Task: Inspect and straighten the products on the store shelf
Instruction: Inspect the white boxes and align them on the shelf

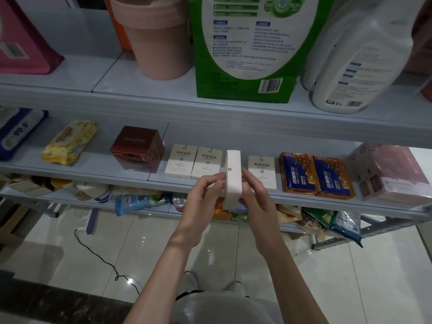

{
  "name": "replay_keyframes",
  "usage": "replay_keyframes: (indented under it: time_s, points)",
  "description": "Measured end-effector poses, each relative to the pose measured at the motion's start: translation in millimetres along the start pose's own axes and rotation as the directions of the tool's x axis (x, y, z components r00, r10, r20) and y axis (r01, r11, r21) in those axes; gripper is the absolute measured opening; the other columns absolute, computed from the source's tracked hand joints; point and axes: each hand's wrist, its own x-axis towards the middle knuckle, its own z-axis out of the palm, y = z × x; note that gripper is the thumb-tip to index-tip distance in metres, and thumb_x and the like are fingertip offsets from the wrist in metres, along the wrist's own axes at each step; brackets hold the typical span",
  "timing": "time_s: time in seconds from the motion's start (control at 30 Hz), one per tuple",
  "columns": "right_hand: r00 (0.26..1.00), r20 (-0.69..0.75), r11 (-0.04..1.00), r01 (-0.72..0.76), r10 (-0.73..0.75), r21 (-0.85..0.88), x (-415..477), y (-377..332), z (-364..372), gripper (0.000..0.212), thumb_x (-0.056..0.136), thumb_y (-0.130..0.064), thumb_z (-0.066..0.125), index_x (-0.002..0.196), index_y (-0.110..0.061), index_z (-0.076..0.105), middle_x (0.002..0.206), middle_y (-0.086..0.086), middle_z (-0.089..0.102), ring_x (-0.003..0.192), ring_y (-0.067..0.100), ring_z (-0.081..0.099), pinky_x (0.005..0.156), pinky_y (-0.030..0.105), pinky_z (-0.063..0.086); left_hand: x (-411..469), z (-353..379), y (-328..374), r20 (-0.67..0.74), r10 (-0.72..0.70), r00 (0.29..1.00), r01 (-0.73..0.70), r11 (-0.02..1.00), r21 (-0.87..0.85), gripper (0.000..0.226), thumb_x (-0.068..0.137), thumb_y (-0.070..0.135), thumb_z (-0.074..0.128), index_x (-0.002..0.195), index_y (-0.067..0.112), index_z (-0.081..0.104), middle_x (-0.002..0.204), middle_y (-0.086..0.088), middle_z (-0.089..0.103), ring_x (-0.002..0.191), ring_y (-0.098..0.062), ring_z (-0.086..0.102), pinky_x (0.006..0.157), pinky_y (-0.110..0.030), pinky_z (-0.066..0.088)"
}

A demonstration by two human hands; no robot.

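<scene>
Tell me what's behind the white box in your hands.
The white box, held by the left hand and right hand, covers a spot in the row: two cream boxes stand left of it, a third cream box right. Whether another stands directly behind is hidden.

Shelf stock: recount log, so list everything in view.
magenta bag: one, magenta, top shelf left
tub: one, pink, top shelf
green bag: one, green, top shelf centre
jug: at least one, white, top shelf right
blue pack: one, blue, middle shelf far left
yellow pack: one, yellow, middle shelf left
red box: one, red, middle shelf
cream boxes: three, cream, middle shelf centre
held box: one, white, between both hands
cartons: two, blue and orange, middle shelf right
pink pack: one, pink, middle shelf far right
packets: several, mixed, bottom shelf
left hand: pinches held box
right hand: grips held box
</scene>
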Motion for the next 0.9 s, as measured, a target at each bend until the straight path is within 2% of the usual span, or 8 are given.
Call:
replay_keyframes:
  time_s: [0.17, 0.27, 0.37, 0.5, 0.6, 0.7, 0.83, 0.9]
  points:
    - [1.000, 0.000, 0.999, -0.001, 0.001, 0.044, -0.8, -1.8, -1.2, 0.030, 0.107, -0.019, 0.053, 0.130, -0.031, 0.067, 0.123, -0.019, 0.069, 0.113, 0.000, 0.065, 0.085, 0.021, 0.056, 0.2, 0.5, -1.1, 0.026, 0.006, 1.000, -0.005, 0.999, -0.037, 0.015, 0.101, 0.009, 0.058, 0.114, 0.003, 0.063, 0.123, 0.012, 0.069, 0.083, -0.008, 0.069, 0.056, -0.013, 0.049]
    - [1.000, -0.008, 0.998, -0.015, 0.015, 0.056, -0.8, -1.1, -0.8, 0.029, 0.107, -0.017, 0.052, 0.128, -0.030, 0.067, 0.121, -0.019, 0.069, 0.109, 0.002, 0.066, 0.083, 0.023, 0.057, 0.8, -1.2, -1.2, 0.039, 0.023, 0.999, -0.022, 0.999, -0.030, 0.025, 0.102, 0.008, 0.057, 0.126, 0.011, 0.060, 0.117, -0.002, 0.072, 0.091, -0.013, 0.069, 0.059, -0.015, 0.051]
    - [1.000, -0.006, 0.998, -0.021, 0.022, 0.057, -1.2, 0.2, -0.7, 0.029, 0.107, -0.018, 0.051, 0.126, -0.034, 0.066, 0.119, -0.023, 0.068, 0.110, 0.002, 0.066, 0.083, 0.023, 0.056, 1.4, -0.6, -0.8, 0.044, 0.050, 0.998, -0.050, 0.999, -0.004, 0.029, 0.102, 0.012, 0.058, 0.130, 0.020, 0.060, 0.124, -0.019, 0.067, 0.099, -0.018, 0.061, 0.062, -0.014, 0.052]
    - [1.000, -0.004, 0.998, -0.022, 0.022, 0.058, -0.5, 0.8, -1.4, 0.029, 0.106, -0.019, 0.052, 0.126, -0.035, 0.066, 0.122, -0.022, 0.067, 0.113, 0.004, 0.065, 0.089, 0.029, 0.056, 2.5, -0.9, -1.1, 0.041, 0.061, 0.997, -0.061, 0.998, -0.010, 0.029, 0.101, 0.008, 0.058, 0.129, 0.017, 0.060, 0.130, -0.025, 0.062, 0.101, -0.018, 0.056, 0.064, -0.014, 0.052]
    - [1.000, 0.009, 0.998, -0.009, 0.008, 0.056, -0.6, -0.2, -1.3, 0.029, 0.107, -0.017, 0.052, 0.128, -0.033, 0.065, 0.121, -0.021, 0.068, 0.112, 0.003, 0.065, 0.085, 0.025, 0.057, 2.2, -1.5, -0.8, 0.049, 0.063, 0.997, -0.062, 0.998, -0.028, 0.029, 0.101, 0.007, 0.057, 0.129, 0.014, 0.060, 0.126, -0.018, 0.066, 0.100, -0.016, 0.062, 0.063, -0.015, 0.053]
    - [0.999, 0.037, 0.999, 0.001, -0.003, 0.039, -0.3, -1.2, -0.5, 0.031, 0.106, -0.015, 0.054, 0.133, -0.027, 0.064, 0.122, -0.021, 0.069, 0.112, 0.000, 0.065, 0.085, 0.019, 0.056, 2.5, -2.3, -0.6, 0.040, 0.069, 0.997, -0.066, 0.996, -0.054, 0.026, 0.102, 0.008, 0.055, 0.126, 0.015, 0.062, 0.111, -0.005, 0.070, 0.085, -0.011, 0.067, 0.059, -0.018, 0.052]
    - [0.997, 0.055, 0.999, 0.045, -0.044, -0.027, 1.4, 0.4, -0.1, 0.036, 0.102, -0.016, 0.059, 0.134, -0.030, 0.063, 0.140, -0.011, 0.061, 0.117, 0.001, 0.062, 0.090, 0.021, 0.055, 5.8, -2.9, -3.9, -0.006, 0.051, 0.999, -0.052, 0.998, -0.040, 0.024, 0.105, 0.010, 0.050, 0.122, 0.021, 0.063, 0.124, -0.006, 0.065, 0.089, -0.024, 0.062, 0.059, -0.023, 0.050]
    - [0.997, 0.066, 0.999, 0.042, -0.041, -0.012, 1.6, 0.4, -0.5, 0.038, 0.098, -0.023, 0.061, 0.136, -0.029, 0.062, 0.140, -0.012, 0.062, 0.118, 0.001, 0.063, 0.090, 0.022, 0.055, 6.3, -3.0, -4.3, -0.004, 0.041, 0.999, -0.041, 0.998, -0.038, 0.025, 0.106, 0.011, 0.048, 0.124, 0.021, 0.063, 0.125, -0.006, 0.065, 0.093, -0.025, 0.061, 0.061, -0.023, 0.051]
